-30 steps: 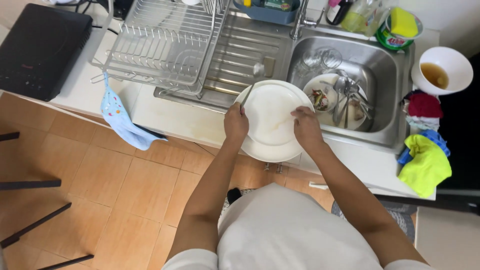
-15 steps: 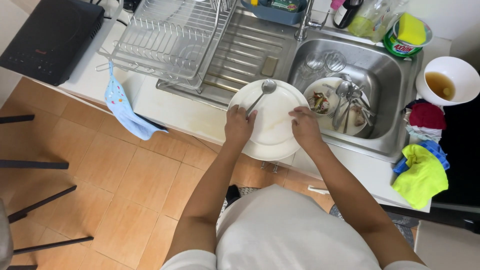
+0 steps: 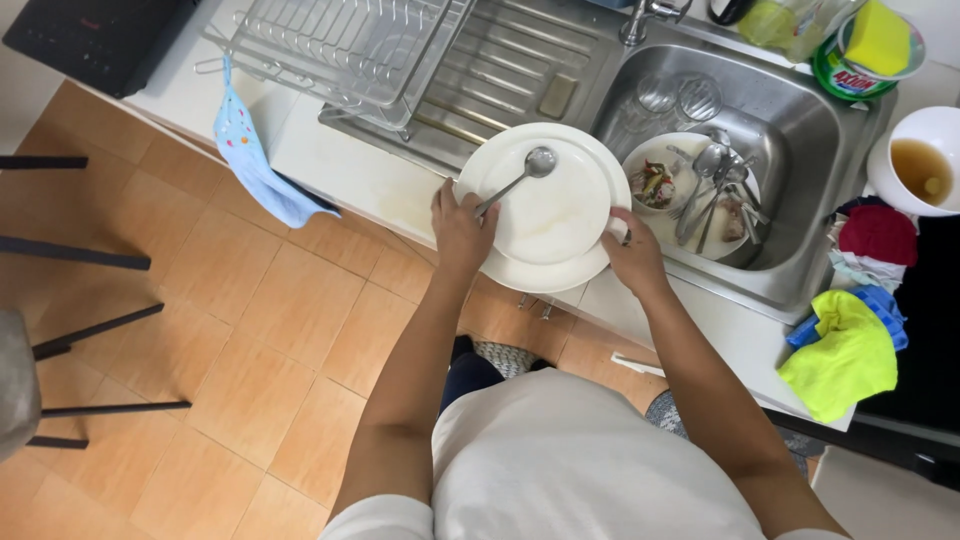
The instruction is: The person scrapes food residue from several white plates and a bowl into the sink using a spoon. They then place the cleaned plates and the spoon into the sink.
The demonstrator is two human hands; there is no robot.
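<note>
I hold a large white plate [image 3: 560,215] over the counter edge, just left of the steel sink [image 3: 790,130]. My left hand [image 3: 462,228] grips the plate's left rim and pins the handle of a metal spoon [image 3: 520,178] that lies across the plate. My right hand [image 3: 632,255] grips the right rim. Inside the sink sits a dirty plate [image 3: 690,190] with food scraps and several pieces of cutlery.
A wire dish rack [image 3: 350,45] stands on the draining board at the back left. A blue cloth [image 3: 255,160] hangs off the counter. A white bowl of brown liquid [image 3: 920,160], coloured rags [image 3: 850,345] and a green tub with a yellow sponge [image 3: 870,45] sit to the right.
A spoon now lies on the plate, held under my left thumb. The plate has stayed between both hands near the sink.
</note>
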